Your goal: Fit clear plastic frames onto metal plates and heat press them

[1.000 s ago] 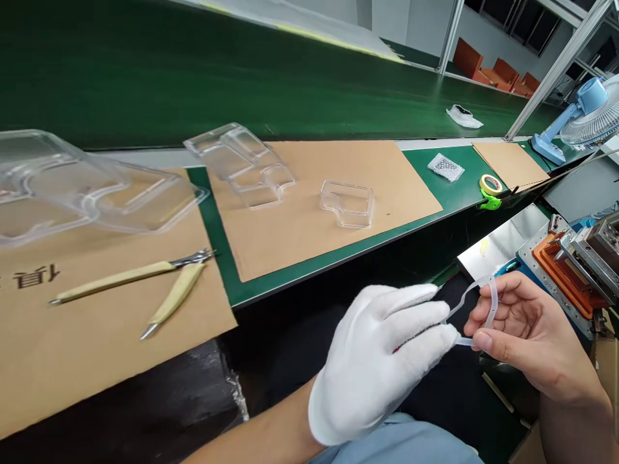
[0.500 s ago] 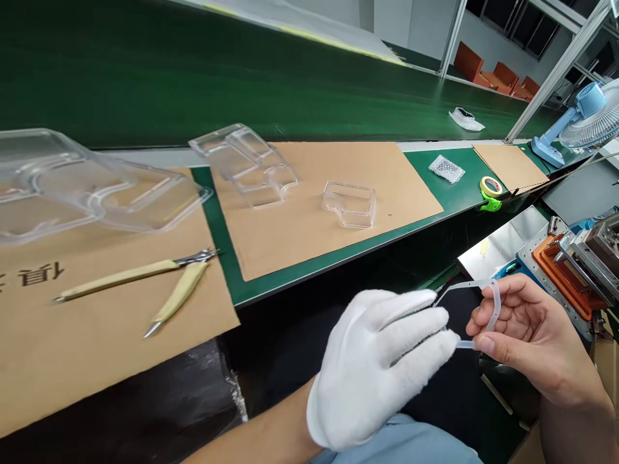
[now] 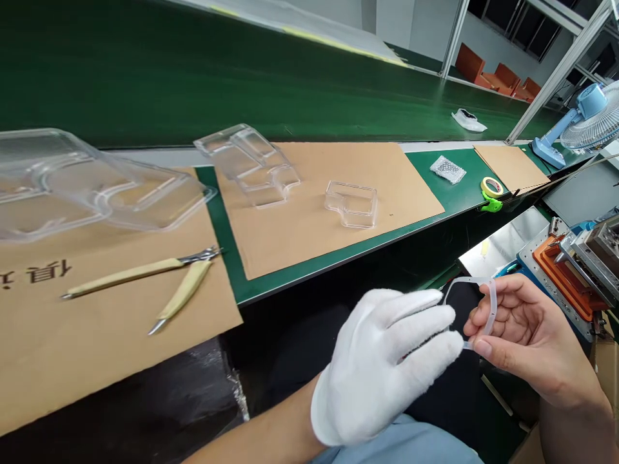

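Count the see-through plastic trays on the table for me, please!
3. One big clear plastic tray lies at the far left, one on the brown paper sheet mid-table, and one beside it to the right. More could be stacked inside.

Green-topped workbench (image 3: 309, 270) with long green belt (image 3: 242, 77) behind. Kraft paper sheets on it: left one (image 3: 116, 348) holds large clear blister tray (image 3: 91, 183) and two yellow-handled cutters (image 3: 118, 278), middle one (image 3: 372, 167) holds two smaller clear trays (image 3: 251, 166). Also on mat: bubble-wrap packet (image 3: 448, 169), masking tape roll (image 3: 492, 187), green clip (image 3: 491, 205), third kraft sheet (image 3: 510, 166).
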### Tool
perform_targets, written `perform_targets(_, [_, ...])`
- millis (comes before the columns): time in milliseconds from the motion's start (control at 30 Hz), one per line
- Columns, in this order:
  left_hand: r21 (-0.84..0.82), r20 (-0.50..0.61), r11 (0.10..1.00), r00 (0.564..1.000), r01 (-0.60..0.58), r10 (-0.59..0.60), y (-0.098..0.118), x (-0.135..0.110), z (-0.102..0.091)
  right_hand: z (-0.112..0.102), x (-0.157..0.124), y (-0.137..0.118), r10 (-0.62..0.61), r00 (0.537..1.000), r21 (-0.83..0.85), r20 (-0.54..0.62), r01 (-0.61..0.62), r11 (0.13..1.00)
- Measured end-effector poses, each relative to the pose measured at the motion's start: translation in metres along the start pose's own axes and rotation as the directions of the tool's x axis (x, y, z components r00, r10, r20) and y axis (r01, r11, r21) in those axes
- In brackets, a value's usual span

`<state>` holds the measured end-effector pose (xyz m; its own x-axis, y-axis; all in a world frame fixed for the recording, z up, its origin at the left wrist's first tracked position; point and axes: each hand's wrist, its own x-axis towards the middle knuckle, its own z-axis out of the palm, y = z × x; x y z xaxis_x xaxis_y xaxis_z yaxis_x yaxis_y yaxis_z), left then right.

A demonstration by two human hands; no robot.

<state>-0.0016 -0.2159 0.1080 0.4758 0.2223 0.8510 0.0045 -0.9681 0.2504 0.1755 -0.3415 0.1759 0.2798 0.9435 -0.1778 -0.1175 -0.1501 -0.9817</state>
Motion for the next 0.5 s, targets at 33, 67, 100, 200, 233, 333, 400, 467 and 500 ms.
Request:
perform_targets(33, [-0.004,-0.008,1.0,1.0,0.0,0.0,0.0,-0.001,0.001,0.0,0.0,0.0,0.004,1.0,0.002,0.0,-0.004,1.0])
perform_targets(67, [-0.009,-0.019,1.0,1.0,-0.001,0.001,0.0,-0.003,0.002,0.0,0.0,0.001,0.006,1.0,0.003,0.004,-0.006,1.0])
perform_targets(100, [-0.014,-0.028,1.0,1.0,-0.003,0.003,-0.001,-0.005,0.003,0.001,0.0,0.001,0.005,1.0,0.006,0.009,-0.005,1.0])
perform_targets(200, [-0.033,-0.02,0.999,0.999,-0.034,0.034,-0.002,-0.01,-0.001,0.001,0.0,-0.001,0.007,1.0,0.017,0.019,-0.007,1.0])
perform_targets(233, [-0.04,-0.002,0.998,0.999,-0.05,0.05,-0.003,-0.01,-0.004,0.001,0.0,-0.001,0.01,1.0,0.02,0.019,-0.01,1.0])
perform_targets(333, [-0.054,0.102,0.996,0.992,-0.065,0.071,-0.003,-0.011,-0.014,0.002,0.0,-0.003,0.021,1.0,0.017,0.01,-0.021,1.0])
perform_targets(400, [-0.055,0.162,0.998,0.986,-0.04,0.048,-0.003,-0.013,-0.019,0.003,-0.001,-0.004,0.023,1.0,0.01,0.008,-0.023,1.0])
perform_targets(467, [-0.059,0.167,0.998,0.986,-0.012,0.022,-0.003,-0.015,-0.021,0.003,0.0,-0.004,0.021,1.0,0.003,0.011,-0.021,1.0])
perform_targets(500, [-0.064,0.165,0.998,0.986,-0.001,0.012,-0.003,-0.017,-0.021,0.003,0.0,-0.003,0.019,1.0,0.0,0.012,-0.019,1.0])
